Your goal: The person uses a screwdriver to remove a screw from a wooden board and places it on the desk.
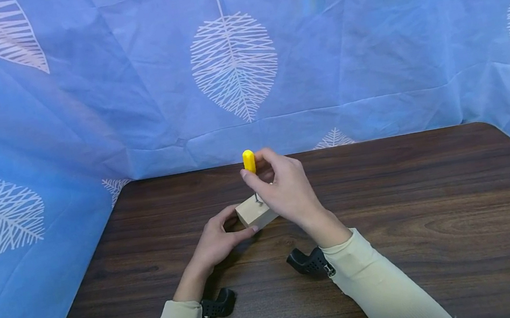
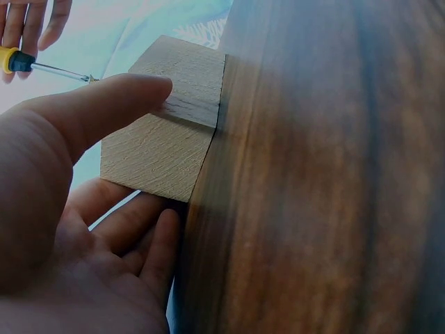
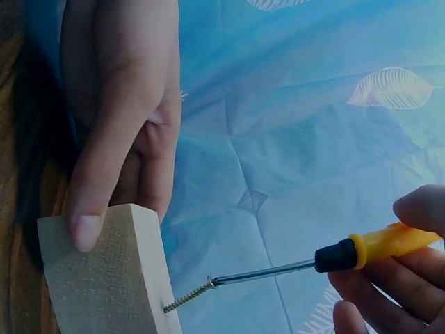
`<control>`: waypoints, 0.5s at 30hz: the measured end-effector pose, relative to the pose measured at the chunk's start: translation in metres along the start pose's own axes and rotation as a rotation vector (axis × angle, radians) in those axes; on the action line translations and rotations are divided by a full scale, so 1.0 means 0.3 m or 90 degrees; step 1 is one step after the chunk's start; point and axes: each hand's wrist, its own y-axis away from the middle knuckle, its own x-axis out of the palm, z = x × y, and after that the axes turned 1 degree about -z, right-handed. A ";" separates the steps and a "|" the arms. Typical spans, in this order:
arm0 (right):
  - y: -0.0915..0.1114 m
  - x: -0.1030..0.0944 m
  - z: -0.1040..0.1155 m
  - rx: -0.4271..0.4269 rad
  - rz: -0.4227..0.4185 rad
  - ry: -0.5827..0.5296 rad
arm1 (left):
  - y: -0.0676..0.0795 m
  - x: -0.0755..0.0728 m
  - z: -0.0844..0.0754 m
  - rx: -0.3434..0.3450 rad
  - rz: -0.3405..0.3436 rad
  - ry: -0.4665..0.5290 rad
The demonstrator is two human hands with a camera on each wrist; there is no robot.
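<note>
A pale wooden block [image 1: 255, 212] lies on the dark table, and my left hand [image 1: 215, 240] grips its left end between thumb and fingers. From the block's top face stands a brass-coloured screw [image 3: 189, 295], its threads mostly exposed and its shaft slightly tilted in the right wrist view. My right hand [image 1: 285, 184] holds a screwdriver [image 1: 249, 162] by its yellow handle with the thumb and fingers. The screwdriver's metal shaft [image 3: 268, 272] runs down to the screw, its tip right at the head. Part of the block is hidden behind the right hand in the head view.
The brown wood-grain table [image 1: 440, 220] extends around both hands. Behind it and along its left side hangs a blue cloth [image 1: 147, 87] with white leaf prints. Black wrist devices [image 1: 308, 261] are strapped at both sleeves, low over the table.
</note>
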 end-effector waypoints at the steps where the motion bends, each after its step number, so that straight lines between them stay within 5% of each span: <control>1: 0.000 0.000 0.001 -0.003 -0.002 -0.002 | 0.000 0.000 -0.001 0.001 0.000 -0.002; 10: -0.002 -0.012 0.007 -0.041 -0.011 0.019 | 0.000 -0.002 -0.007 0.004 -0.001 -0.003; 15: 0.010 -0.080 0.008 -0.011 -0.023 0.025 | 0.007 -0.002 -0.004 0.005 0.001 -0.004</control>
